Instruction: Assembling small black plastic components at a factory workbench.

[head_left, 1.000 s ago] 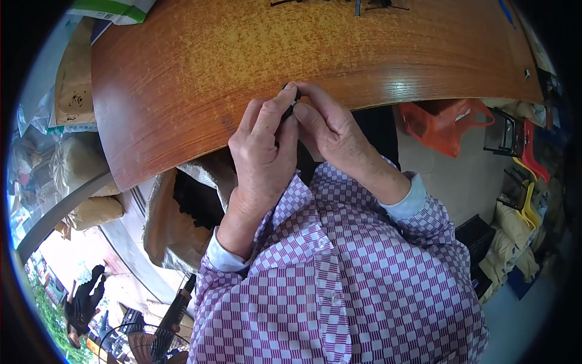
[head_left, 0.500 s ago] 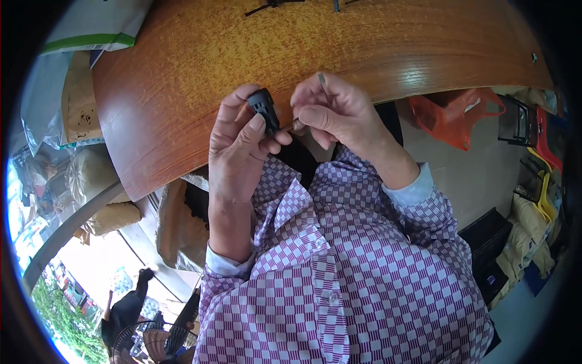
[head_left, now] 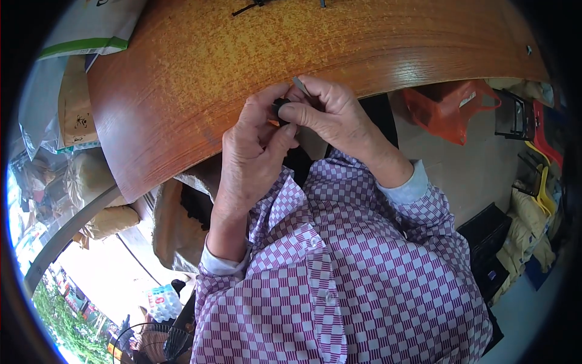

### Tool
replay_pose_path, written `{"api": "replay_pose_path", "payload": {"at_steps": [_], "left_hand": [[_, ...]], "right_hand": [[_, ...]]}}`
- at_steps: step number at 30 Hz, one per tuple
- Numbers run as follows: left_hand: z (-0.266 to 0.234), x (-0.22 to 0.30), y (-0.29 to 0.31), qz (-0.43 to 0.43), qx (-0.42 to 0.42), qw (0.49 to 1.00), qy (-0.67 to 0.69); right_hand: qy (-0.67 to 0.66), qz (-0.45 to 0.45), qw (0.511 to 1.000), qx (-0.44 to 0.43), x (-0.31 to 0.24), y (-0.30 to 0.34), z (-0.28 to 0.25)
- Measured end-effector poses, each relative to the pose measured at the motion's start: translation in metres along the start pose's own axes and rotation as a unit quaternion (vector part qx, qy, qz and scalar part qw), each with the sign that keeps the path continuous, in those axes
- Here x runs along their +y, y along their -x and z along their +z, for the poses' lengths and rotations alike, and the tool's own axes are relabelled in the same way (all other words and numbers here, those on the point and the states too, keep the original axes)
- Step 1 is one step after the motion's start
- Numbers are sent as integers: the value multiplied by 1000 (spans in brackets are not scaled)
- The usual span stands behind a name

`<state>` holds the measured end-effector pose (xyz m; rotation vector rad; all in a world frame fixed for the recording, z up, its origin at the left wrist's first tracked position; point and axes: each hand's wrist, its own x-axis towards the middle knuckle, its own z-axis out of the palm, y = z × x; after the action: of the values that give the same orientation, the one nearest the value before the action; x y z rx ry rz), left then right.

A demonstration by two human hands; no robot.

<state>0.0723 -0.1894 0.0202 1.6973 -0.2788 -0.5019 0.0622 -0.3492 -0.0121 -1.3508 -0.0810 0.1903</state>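
Head view: left hand (head_left: 251, 151) and right hand (head_left: 330, 115) meet at the near edge of the wooden tabletop (head_left: 200, 79), both pinched on a small black part (head_left: 280, 108) between their fingertips. Thin grey strip (head_left: 301, 85) sticks up from right fingers. Orange bag (head_left: 451, 109) on floor beyond the tabletop's right end.

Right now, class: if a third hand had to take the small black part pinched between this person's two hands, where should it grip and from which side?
Probably the top end of the small black part, from the table side. The left hand covers it from below and the right hand closes in from the right, so only that upper edge shows free.
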Motion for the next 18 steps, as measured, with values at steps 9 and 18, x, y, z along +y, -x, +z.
{"api": "replay_pose_path", "payload": {"at_steps": [9, 18], "left_hand": [[-16, -13, 1, -13, 21, 998, 51], [-16, -15, 5, 72, 117, 972, -189]], "right_hand": [[109, 34, 993, -11, -12, 10, 19], [188, 19, 982, -9, -10, 0, 33]]}}
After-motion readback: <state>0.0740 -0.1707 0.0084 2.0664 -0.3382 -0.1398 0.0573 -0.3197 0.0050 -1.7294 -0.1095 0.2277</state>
